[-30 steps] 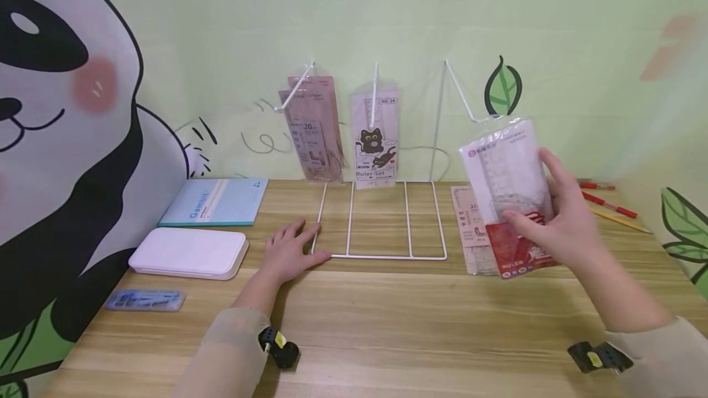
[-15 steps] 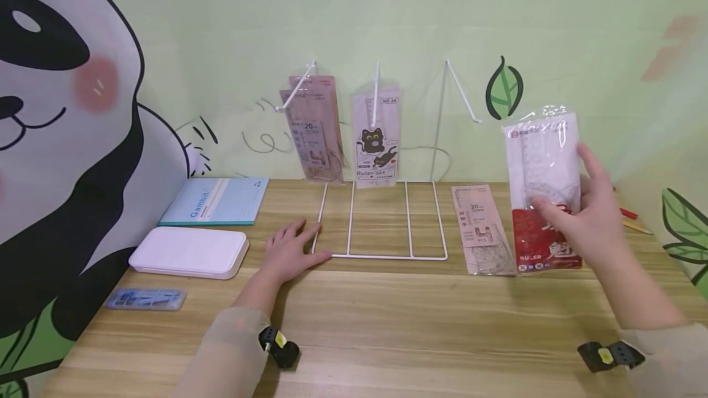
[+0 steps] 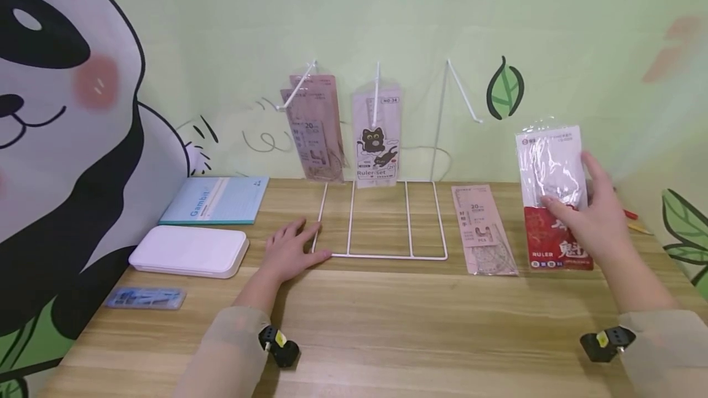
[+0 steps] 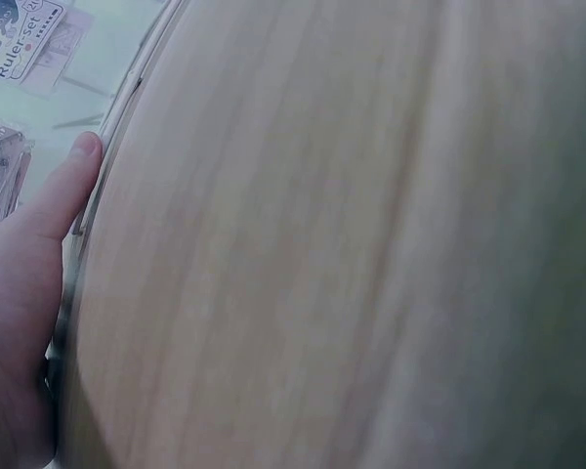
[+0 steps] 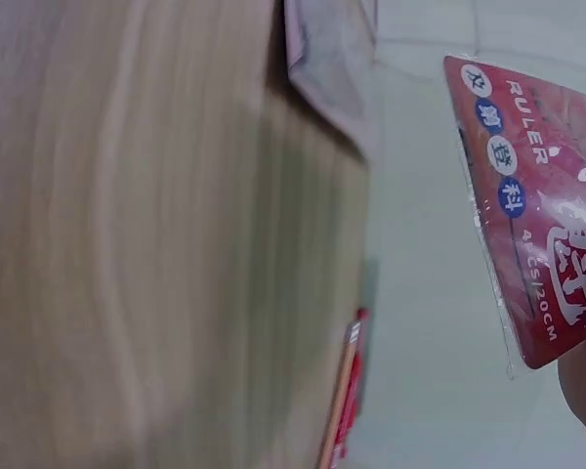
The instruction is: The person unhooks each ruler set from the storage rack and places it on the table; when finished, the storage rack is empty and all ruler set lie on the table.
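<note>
My right hand (image 3: 600, 223) pinches a red-and-white ruler set packet (image 3: 553, 164) with the thumb on its front. It is held upright to the right of the rack; its red lower part fills the right side of the right wrist view. My left hand (image 3: 289, 252) rests with fingers spread at the front left corner of the white wire display rack (image 3: 387, 257), thumb along the front bar. Pink ruler set packets (image 3: 315, 134) hang on the left prong and a cat-printed ruler set (image 3: 377, 140) on the middle one. Nothing hangs on the right prong (image 3: 463, 91).
Another pink ruler set packet (image 3: 483, 229) lies flat right of the rack. Red pens (image 5: 350, 391) and a pencil (image 3: 638, 227) lie behind my right hand. At left are a blue notebook (image 3: 216, 200), a white case (image 3: 188, 252) and a small blue clear box (image 3: 145, 298).
My right hand has carried the red-and-white ruler set packet rightward, away from the right prong's tip, then slightly down. The flat pink packet is uncovered. My left hand stays in place.
</note>
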Available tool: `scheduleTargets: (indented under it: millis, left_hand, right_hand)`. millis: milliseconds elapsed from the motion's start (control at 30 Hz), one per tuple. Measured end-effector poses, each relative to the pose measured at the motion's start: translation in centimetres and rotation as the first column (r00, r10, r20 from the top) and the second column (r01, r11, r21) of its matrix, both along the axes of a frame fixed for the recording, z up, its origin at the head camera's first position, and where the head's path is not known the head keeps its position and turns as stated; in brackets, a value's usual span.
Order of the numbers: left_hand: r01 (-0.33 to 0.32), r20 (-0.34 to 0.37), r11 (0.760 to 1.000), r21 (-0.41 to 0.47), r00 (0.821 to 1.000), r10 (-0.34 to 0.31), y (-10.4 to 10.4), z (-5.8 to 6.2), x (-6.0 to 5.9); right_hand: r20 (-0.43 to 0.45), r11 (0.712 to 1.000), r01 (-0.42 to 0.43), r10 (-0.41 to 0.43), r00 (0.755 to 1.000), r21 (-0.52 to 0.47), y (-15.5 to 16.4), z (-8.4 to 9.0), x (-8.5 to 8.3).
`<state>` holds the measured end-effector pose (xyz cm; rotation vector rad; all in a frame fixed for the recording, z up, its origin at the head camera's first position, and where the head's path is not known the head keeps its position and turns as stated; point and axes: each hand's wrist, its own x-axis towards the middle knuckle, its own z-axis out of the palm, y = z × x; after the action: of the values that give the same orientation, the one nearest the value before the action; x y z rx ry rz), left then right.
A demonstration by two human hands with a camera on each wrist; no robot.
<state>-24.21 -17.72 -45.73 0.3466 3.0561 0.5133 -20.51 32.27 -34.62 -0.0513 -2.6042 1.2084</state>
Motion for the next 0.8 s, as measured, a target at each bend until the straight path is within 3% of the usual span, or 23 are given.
scheduleTargets:
  millis: [233, 800]
  left_hand:
    - [0.003, -0.003, 1.0, -0.004, 1.0, -0.003, 0.0, 0.0, 0.0]
    - [0.005, -0.006, 1.0, 0.005, 1.0, -0.005, -0.1, 0.1, 0.2]
  right_hand:
    - [0.069, 0.999, -0.021, 0.023, 0.997, -0.026, 1.0, -1.6, -1.0]
    - [0.12, 0.998, -0.03, 0.024, 0.992, 0.048, 2.2, -4.7, -2.3]
